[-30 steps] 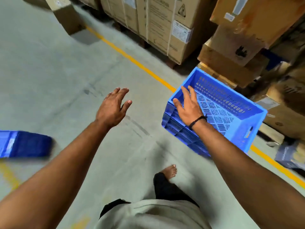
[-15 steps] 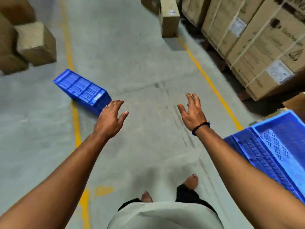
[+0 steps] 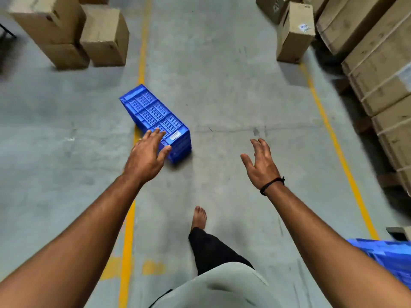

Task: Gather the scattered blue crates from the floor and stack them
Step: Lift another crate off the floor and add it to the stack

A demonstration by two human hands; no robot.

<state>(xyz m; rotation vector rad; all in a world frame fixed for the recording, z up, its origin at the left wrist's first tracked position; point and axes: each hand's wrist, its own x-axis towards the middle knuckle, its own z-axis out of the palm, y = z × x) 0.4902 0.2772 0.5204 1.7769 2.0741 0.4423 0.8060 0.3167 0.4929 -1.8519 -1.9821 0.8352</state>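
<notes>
Standing on the grey concrete floor [image 3: 222, 85], you have both arms stretched out ahead and one bare foot [image 3: 199, 216] set forward. Left hand [image 3: 146, 156]: fingers straight and spread, palm down, holding nothing. In the head view it overlaps the near corner of the blue crate [image 3: 155, 116]; contact cannot be told from this angle. Right hand [image 3: 260, 167]: fingers loosely extended, thumb out, empty, well apart from that crate and over bare floor, with a black band [image 3: 272, 184] on its wrist. The blue crate lies on the floor at a diagonal, across the left yellow line [image 3: 142, 52], with a slatted face turned up and a small pale label near its closer end. A second blue crate [image 3: 382, 254] shows only in part at the lower right edge, behind your right forearm and blurred. Cardboard boxes [image 3: 104, 36] stand at the upper left, a single tall box [image 3: 293, 34] at the upper right beside the right yellow line [image 3: 322, 116], and strapped cartons [image 3: 378, 70] are stacked along the right side.
</notes>
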